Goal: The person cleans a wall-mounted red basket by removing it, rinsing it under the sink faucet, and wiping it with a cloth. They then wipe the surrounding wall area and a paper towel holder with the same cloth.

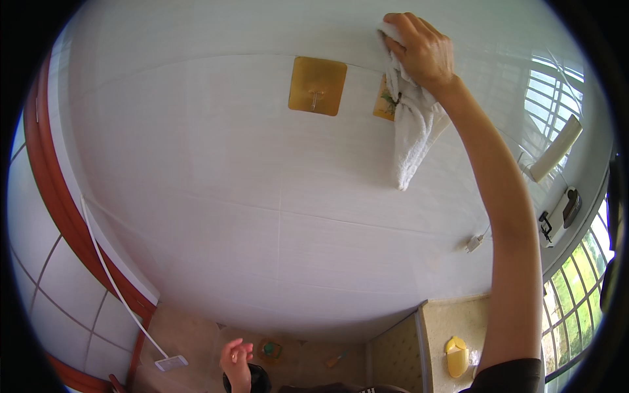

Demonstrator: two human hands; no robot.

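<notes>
My right hand point(420, 49) is raised high at the upper right, its fingers closed on a white terry cloth point(417, 132) that lies against the pale tiled wall point(221, 162) and hangs down in a point. Behind the cloth, part of a yellowish adhesive hook plate point(385, 105) shows. To its left a gold square plate with a clear hook point(318, 87) is stuck on the wall. Low in the view my left hand point(237, 361) hangs with loosely curled fingers over a black bin point(258, 378), apparently holding nothing.
At the left a white-handled mop or squeegee point(118, 290) leans by a red door frame point(88, 226). A plug on a cord point(474, 243) hangs on the wall at the right. Below it, a stone counter point(442, 317) bears a yellow container point(457, 358). A barred window point(575, 294) is at the far right.
</notes>
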